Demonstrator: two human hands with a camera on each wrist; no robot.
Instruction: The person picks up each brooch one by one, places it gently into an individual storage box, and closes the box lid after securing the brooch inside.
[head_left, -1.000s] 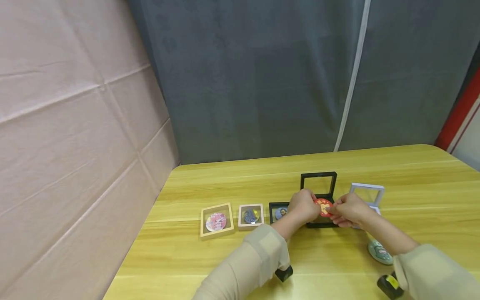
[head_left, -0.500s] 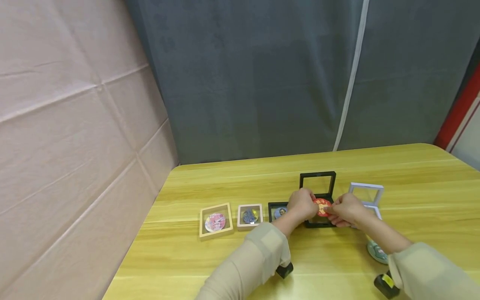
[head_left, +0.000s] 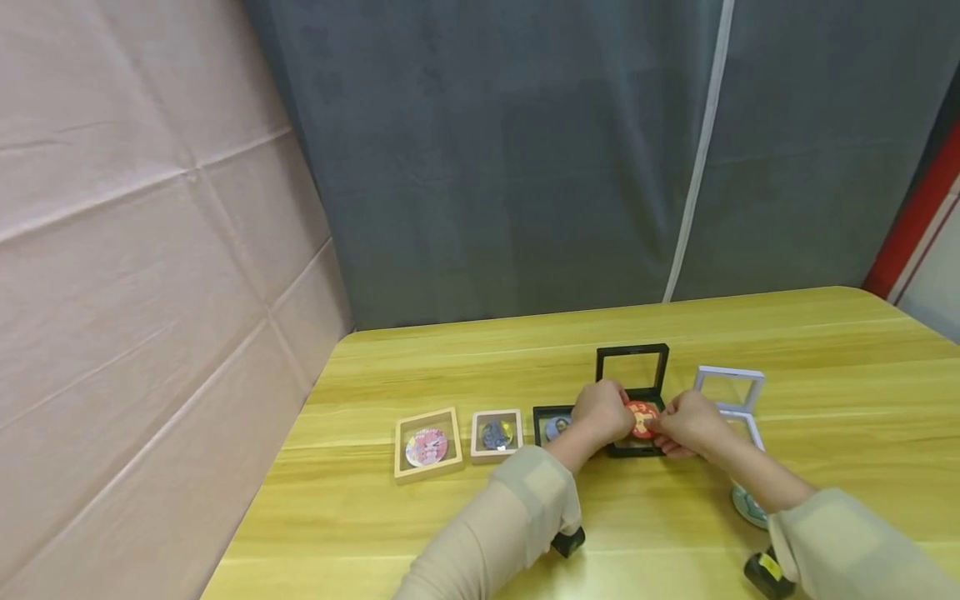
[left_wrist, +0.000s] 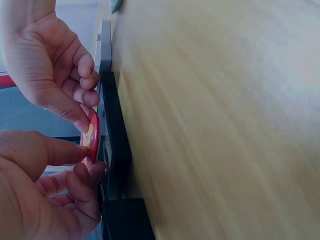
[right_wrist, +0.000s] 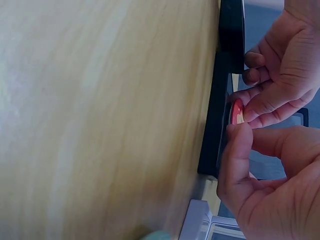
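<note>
Head view: from where I stand, two bare hands meet over a wooden worktop [head_left: 450, 358], well in from its left edge.
Red badge: round, so it has no long axis; the red badge [head_left: 642, 419] lies between the two hands, its printed face up, above or within the flat half of a hinged black frame [head_left: 642, 392]. Whether it touches the frame's clear sheet I cannot tell.
Left hand: the left hand [head_left: 602, 412] pinches the badge by its left rim, thumb on the face, fingers bent beneath; the badge lies straight off the fingertips, to their right.
Right hand: the right hand [head_left: 692, 423] pinches the opposite rim, so the badge lies to the left of its fingertips. Both hands touch it; neither is nearer.
Black frame: its other half stands upright, toward the worktop's far edge. What seems to matter most is the badge sitting level inside the flat half's four edges.
White frame: just to the right, the white frame [head_left: 738, 409] also stands hinged apart.
Green badge: the green badge [head_left: 750, 507] lies nearer the worktop's near side, partly hidden by the right forearm.
</note>
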